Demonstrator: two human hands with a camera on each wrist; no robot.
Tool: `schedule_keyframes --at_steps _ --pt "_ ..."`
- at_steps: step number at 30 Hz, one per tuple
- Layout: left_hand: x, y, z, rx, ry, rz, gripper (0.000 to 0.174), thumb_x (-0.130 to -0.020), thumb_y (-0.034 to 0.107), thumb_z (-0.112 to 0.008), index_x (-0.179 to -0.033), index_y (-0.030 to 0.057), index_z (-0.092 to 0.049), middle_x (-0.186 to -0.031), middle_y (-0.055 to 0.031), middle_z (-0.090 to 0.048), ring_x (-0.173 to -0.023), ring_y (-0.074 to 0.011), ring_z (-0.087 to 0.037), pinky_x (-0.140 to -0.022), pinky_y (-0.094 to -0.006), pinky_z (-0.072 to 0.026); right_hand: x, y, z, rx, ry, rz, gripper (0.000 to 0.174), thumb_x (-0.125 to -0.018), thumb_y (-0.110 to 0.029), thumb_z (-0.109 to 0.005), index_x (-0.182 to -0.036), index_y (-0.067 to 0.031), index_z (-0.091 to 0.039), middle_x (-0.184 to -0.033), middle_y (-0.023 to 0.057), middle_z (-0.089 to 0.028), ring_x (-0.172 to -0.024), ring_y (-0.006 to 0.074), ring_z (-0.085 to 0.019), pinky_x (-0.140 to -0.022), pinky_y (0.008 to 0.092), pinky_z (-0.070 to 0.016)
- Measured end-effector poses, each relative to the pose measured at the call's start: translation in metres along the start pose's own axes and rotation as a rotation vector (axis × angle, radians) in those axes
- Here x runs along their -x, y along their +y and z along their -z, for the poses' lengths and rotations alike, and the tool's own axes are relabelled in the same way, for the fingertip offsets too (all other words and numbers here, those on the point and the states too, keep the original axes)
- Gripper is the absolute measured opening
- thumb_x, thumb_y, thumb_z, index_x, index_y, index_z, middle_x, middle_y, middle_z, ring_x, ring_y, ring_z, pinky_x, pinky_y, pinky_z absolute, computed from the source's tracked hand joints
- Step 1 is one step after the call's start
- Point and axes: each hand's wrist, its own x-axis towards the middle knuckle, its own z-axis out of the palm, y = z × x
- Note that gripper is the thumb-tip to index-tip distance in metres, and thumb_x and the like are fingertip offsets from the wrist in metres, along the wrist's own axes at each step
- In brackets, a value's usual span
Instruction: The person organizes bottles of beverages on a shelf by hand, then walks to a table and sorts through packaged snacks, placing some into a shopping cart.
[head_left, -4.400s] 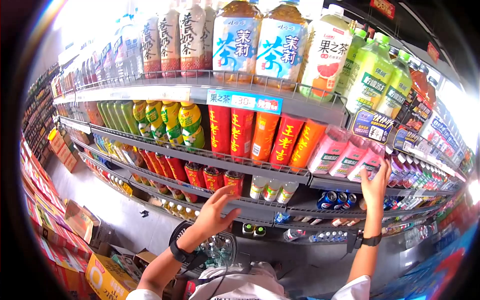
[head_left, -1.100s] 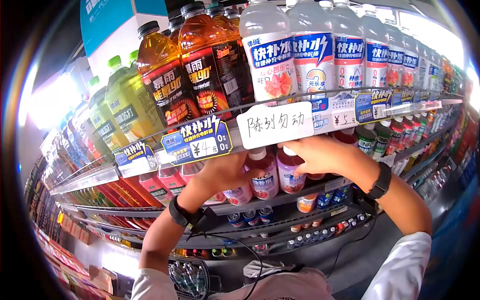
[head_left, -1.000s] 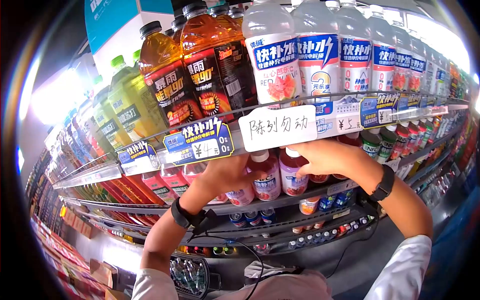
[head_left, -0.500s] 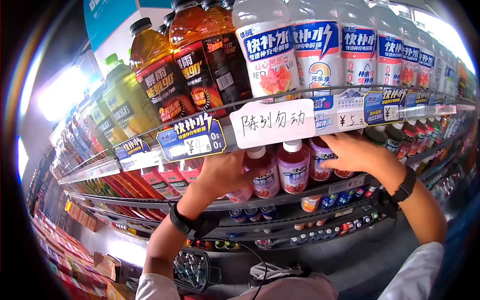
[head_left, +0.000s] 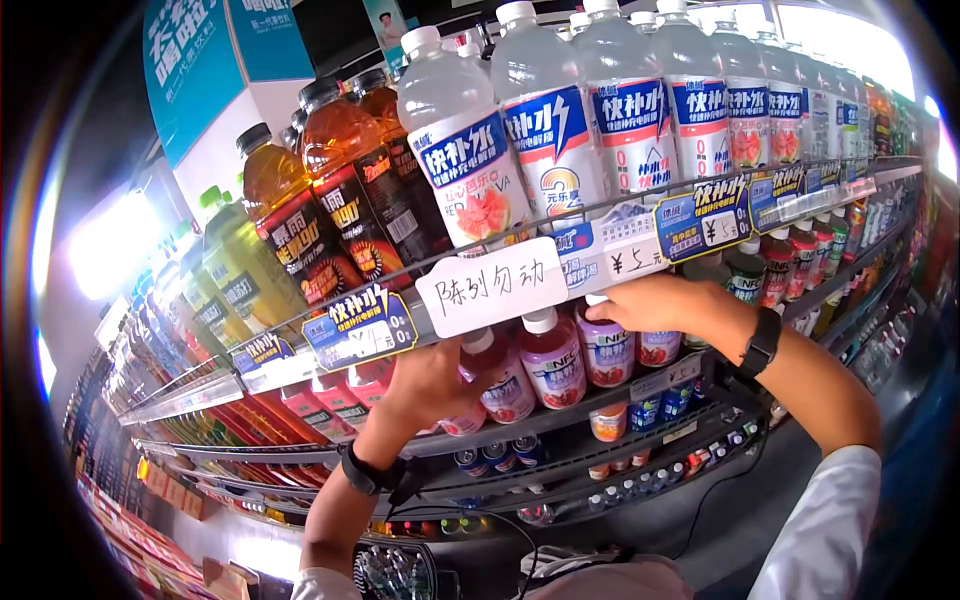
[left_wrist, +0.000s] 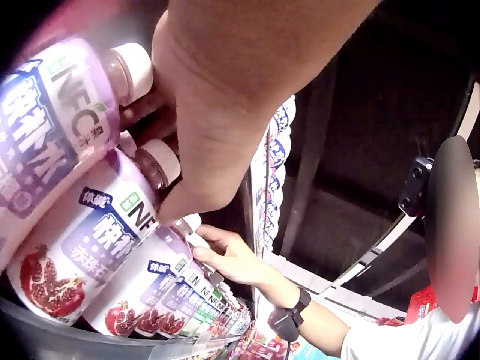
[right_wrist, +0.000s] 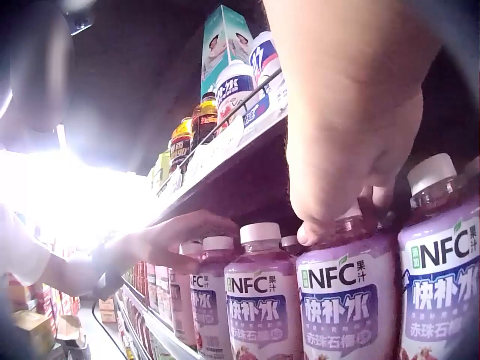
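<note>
In the head view the left hand is at the neck of a purple bottle under the shelf edge. The left wrist view shows its thumb against a bottle's neck and its fingers partly hidden behind. Another purple bottle stands between the hands. My right hand reaches down on the following purple bottle; in the right wrist view, that hand pinches the bottle just below the cap, its far fingers mostly hidden.
Above the hands, the upper shelf edge carries a white handwritten sign and price tags. Large clear bottles stand on it. Pink bottles are at the left, NFC bottles at the right, with cans below.
The view has shifted right along the shelf since the oldest frame. My right hand has moved one purple bottle to the right over the last second; the left hand remains at its bottle.
</note>
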Motion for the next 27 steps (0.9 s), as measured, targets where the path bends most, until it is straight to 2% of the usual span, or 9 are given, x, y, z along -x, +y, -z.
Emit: schedule_keyframes --at_steps 2,3,5,9,12,13,16,18,27 --pt "-0.004 0.007 -0.001 0.023 -0.069 0.052 0.081 -0.074 0.031 -0.080 -0.135 -0.0017 -0.040 -0.111 -0.0223 -0.060 -0.098 -0.0419 -0.060 -0.081 -0.0460 -0.0491 0.002 -0.001 0.000 -0.015 -0.018 -0.023 0.046 -0.091 -0.027 -0.060 -0.127 0.0002 -0.051 -0.125 0.0251 -0.056 -0.116 0.0387 -0.053 -0.097 0.0446 -0.0414" --pt "-0.003 0.010 -0.004 0.165 -0.156 0.186 0.068 -0.078 0.027 -0.077 -0.130 -0.0035 -0.046 -0.102 -0.0209 -0.061 -0.087 -0.0405 -0.061 -0.075 -0.0463 -0.0488 0.003 -0.003 0.001 -0.032 -0.024 -0.033 0.045 -0.091 -0.027 -0.060 -0.126 0.0000 -0.051 -0.126 0.0249 -0.055 -0.117 0.0385 -0.053 -0.098 0.0447 -0.0413" --pt "-0.012 0.017 -0.013 0.021 -0.061 0.095 0.055 -0.081 0.023 -0.073 -0.123 -0.0051 -0.051 -0.100 -0.0222 -0.061 -0.087 -0.0402 -0.061 -0.076 -0.0466 -0.0483 0.005 -0.001 0.000 -0.021 -0.028 -0.043 0.044 -0.091 -0.030 -0.059 -0.125 -0.0019 -0.054 -0.128 0.0232 -0.055 -0.116 0.0385 -0.053 -0.098 0.0449 -0.0416" --pt "-0.036 0.007 -0.038 -0.084 0.218 -0.226 0.035 -0.084 0.015 -0.067 -0.112 -0.0042 -0.058 -0.100 -0.0233 -0.062 -0.092 -0.0410 -0.059 -0.080 -0.0480 -0.0474 0.001 -0.003 0.004 -0.079 0.244 0.075 0.040 -0.092 -0.031 -0.057 -0.121 -0.0049 -0.058 -0.119 0.0192 -0.060 -0.110 0.0386 -0.055 -0.095 0.0444 -0.0430" --pt "-0.054 0.006 -0.047 -0.046 0.256 -0.152 0.035 -0.081 0.013 -0.067 -0.114 0.0017 -0.061 -0.104 -0.0211 -0.062 -0.096 -0.0408 -0.059 -0.082 -0.0482 -0.0465 -0.006 0.008 -0.006 0.096 0.329 0.026 0.034 -0.090 -0.026 -0.058 -0.118 -0.0060 -0.060 -0.115 0.0175 -0.061 -0.107 0.0367 -0.057 -0.092 0.0439 -0.0446" --pt "-0.059 0.005 -0.050 -0.127 0.243 -0.133 0.034 -0.078 0.013 -0.065 -0.112 0.0087 -0.065 -0.103 -0.0160 -0.065 -0.093 -0.0356 -0.061 -0.078 -0.0453 -0.0467 -0.010 0.008 -0.004 -0.090 0.349 -0.008 0.032 -0.088 -0.023 -0.059 -0.115 -0.0066 -0.061 -0.113 0.0156 -0.062 -0.104 0.0334 -0.058 -0.089 0.0429 -0.0463" --pt "-0.071 -0.007 -0.056 -0.358 0.257 -0.244 0.033 -0.079 0.016 -0.067 -0.111 0.0113 -0.067 -0.107 -0.0145 -0.066 -0.095 -0.0323 -0.062 -0.076 -0.0422 -0.0474 -0.016 0.029 -0.019 -0.257 0.405 -0.076 0.032 -0.087 -0.024 -0.060 -0.114 -0.0066 -0.061 -0.111 0.0147 -0.063 -0.103 0.0312 -0.060 -0.088 0.0415 -0.0472" --pt "-0.071 -0.012 -0.054 -0.256 0.165 -0.149 0.041 -0.084 0.028 -0.064 -0.122 0.0126 -0.061 -0.119 -0.0107 -0.062 -0.106 -0.0302 -0.059 -0.088 -0.0409 -0.0455 -0.026 0.066 -0.043 -0.397 0.523 -0.025 0.035 -0.085 -0.028 -0.062 -0.113 -0.0073 -0.062 -0.109 0.0147 -0.064 -0.103 0.0296 -0.060 -0.087 0.0418 -0.0477" --pt "-0.063 -0.028 -0.057 -0.211 0.123 -0.079 0.048 -0.087 0.035 -0.064 -0.129 0.0135 -0.057 -0.126 -0.0083 -0.060 -0.114 -0.0283 -0.057 -0.095 -0.0400 -0.0436 -0.043 0.087 -0.043 -0.213 0.553 -0.155 0.035 -0.085 -0.029 -0.062 -0.113 -0.0076 -0.062 -0.109 0.0148 -0.064 -0.103 0.0297 -0.061 -0.087 0.0418 -0.0479"
